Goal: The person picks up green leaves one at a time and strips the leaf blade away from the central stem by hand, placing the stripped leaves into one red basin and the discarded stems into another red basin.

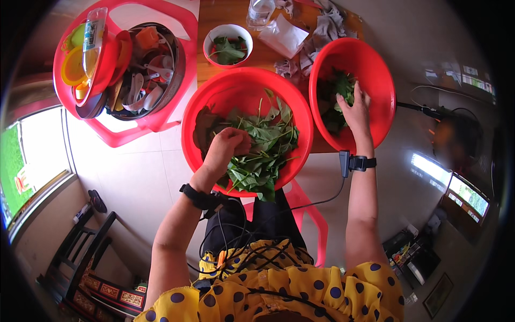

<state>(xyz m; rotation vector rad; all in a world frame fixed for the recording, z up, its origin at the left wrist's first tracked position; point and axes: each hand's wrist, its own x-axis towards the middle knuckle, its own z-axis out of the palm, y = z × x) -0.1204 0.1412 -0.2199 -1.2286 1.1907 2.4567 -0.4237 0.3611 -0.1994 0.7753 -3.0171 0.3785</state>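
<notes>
A large red plastic basin [189, 137] stands before me, heaped with green leafy stems [269, 141]. Over the left part of that heap is my left hand [229, 147], its fingers curled; whether a leaf is pinched in them is hidden. To the right, a second red plastic basin [380, 108] holds a smaller, darker pile of leaves [336, 92]. My right hand [356, 110] reaches into this basin with thumb and fingers spread, its fingertips at the leaves. Both wrists wear black straps with cables.
Behind the basins on the wooden table [217, 12] are a bowl [207, 42] of leaves, a clear plastic bottle [260, 14], a white packet [283, 36] and grey rags [326, 30]. A pink stool [108, 137] at left bears a metal basin [179, 72] of kitchenware. Cables [237, 249] cross my lap.
</notes>
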